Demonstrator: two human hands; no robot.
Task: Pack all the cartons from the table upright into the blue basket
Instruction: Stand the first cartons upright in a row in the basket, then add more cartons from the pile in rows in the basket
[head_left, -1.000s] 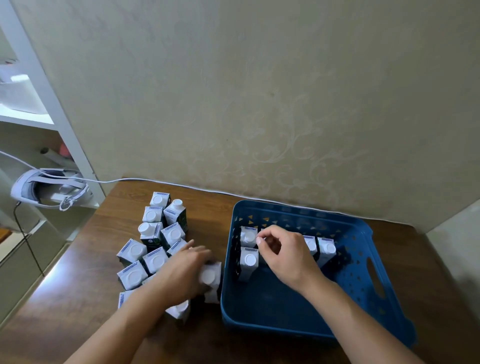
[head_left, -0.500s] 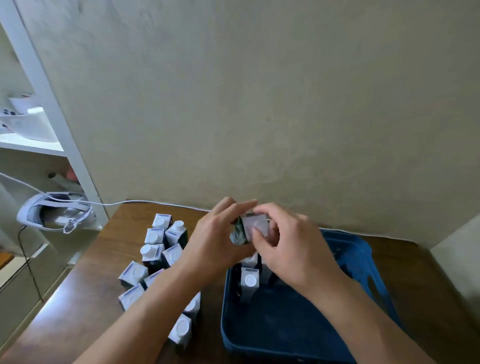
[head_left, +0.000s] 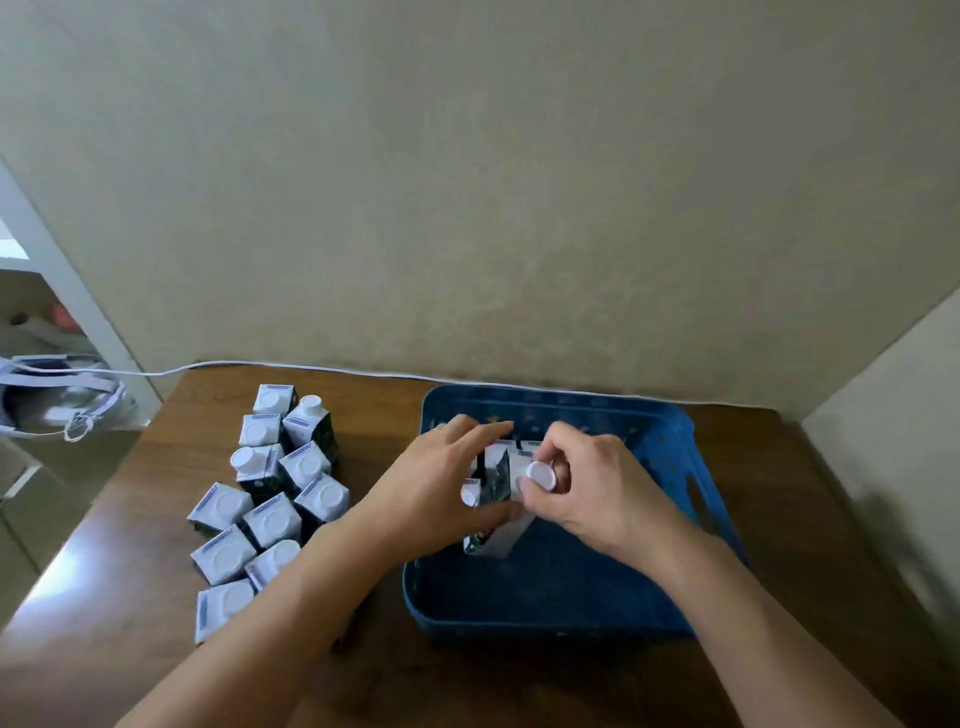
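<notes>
Both your hands meet over the far left part of the blue basket (head_left: 670, 441), and between them you hold one carton (head_left: 498, 475). Your right hand (head_left: 597, 488) has its thumb and fingers curled round the carton's capped end, the white cap (head_left: 541, 475) showing just by your thumb. Your left hand (head_left: 441, 488) presses against the carton's left side with its fingers fairly straight and reaching over the top; whether they truly grip cannot be told. The carton seems to lie tilted, its cap end toward your right hand and its long axis leaning rather than plumb, so the coming move appears to turn on swinging that axis upright with the cap on top before it goes down. Directly below it, cartons already in the basket (head_left: 491, 540) stand close together, partly hidden by your hands, so the free floor lies toward you and to the right. On the table (head_left: 779, 519), well to the left of the basket, the unpacked cartons (head_left: 270, 499) wait in a tight cluster, nearer your left hand, which looks the natural one to fetch the next.
</notes>
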